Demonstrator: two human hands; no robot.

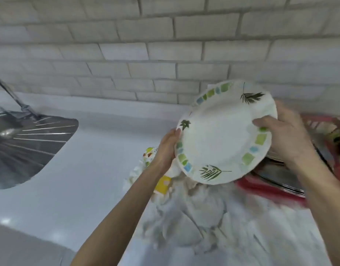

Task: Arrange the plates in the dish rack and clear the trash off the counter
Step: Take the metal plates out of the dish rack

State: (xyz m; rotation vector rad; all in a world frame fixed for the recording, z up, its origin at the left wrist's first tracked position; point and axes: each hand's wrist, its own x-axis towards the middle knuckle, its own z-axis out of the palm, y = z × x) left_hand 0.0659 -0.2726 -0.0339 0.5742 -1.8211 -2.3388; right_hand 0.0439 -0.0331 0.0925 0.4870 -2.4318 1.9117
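Above the counter, both hands share one plate.
Left hand (168, 148): fingers closed on the plate's left rim.
Right hand (286, 135): thumb over the right rim, fingers behind it.
Plate (220, 135): round, glossy white, tilted, held in the air; green and blue squares and leaf prints along its rim.
Writing: none readable.
Trash (184, 217): crumpled white paper below the plate, with a yellow packet (162, 184) beside it.
Dish rack (270, 186): red plastic, at right, blurred.
Counter (88, 169): smooth, white.
Sink (27, 143): ribbed steel, at left.
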